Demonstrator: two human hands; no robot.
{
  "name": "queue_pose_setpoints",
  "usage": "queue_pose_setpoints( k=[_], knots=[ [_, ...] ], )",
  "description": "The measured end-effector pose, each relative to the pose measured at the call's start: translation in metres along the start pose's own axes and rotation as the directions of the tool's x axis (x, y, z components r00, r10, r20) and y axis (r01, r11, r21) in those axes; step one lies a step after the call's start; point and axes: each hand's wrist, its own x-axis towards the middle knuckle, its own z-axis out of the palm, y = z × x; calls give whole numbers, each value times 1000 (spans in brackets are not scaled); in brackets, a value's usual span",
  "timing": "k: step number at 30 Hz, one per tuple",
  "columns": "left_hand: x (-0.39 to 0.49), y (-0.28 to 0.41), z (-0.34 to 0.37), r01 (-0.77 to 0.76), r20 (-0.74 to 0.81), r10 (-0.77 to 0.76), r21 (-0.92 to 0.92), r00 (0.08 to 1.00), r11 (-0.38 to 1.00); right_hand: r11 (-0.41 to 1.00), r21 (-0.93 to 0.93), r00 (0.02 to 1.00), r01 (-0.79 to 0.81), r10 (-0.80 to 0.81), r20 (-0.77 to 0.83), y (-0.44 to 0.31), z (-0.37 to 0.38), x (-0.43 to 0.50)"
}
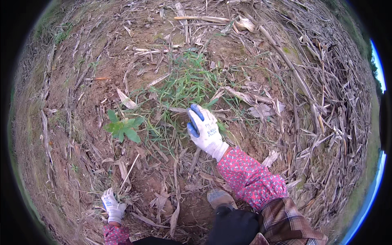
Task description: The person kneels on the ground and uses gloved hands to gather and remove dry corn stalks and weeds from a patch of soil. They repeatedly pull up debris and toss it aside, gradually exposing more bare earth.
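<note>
My right hand (205, 130), in a white knit glove with blue coated fingers, is at the lower edge of a clump of green grass (194, 81). Its thumb and fingers are apart, with nothing visible between them. Down at the lower left, my left hand (112, 205) wears a matching glove and rests low among wilted grass (122, 196) and dry leaves. Its fingertips point away from me; their undersides are hidden, so a hold on the grass cannot be made out. A broad-leaved green plant (124, 126) stands left of the grass clump.
Brown soil (107, 82) is strewn with dry stalks and husks. A long dry stalk (294, 72) slants across the right side, beside a thick layer of dry stalks (343, 101). My shoe (220, 197) is planted below my right hand.
</note>
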Motion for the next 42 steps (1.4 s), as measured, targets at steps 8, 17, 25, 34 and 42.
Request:
queue_pose_setpoints(
  k=[8, 17, 25, 34, 42],
  knots=[
    [22, 46, 21, 144, 168, -143, 3, 975, 990, 757, -641, 858, -124, 407, 314, 90, 9, 150],
    [23, 68, 3, 148, 138, -142, -36, 980, 988, 685, -726, 766, -56, 496, 409, 141, 36, 134],
    [21, 57, 11, 161, 124, -152, -69, 981, 985, 763, -641, 784, -81, 446, 432, 107, 34, 130],
    [34, 52, 20, 221, 223, -203, -61, 953, 973, 943, -143, 719, -300, 322, 616, -29, 43, -22],
    [31, 49, 28, 211, 182, -195, -73, 964, 975, 700, 637, 521, -324, -430, 738, -143, 99, -180]
  ],
)
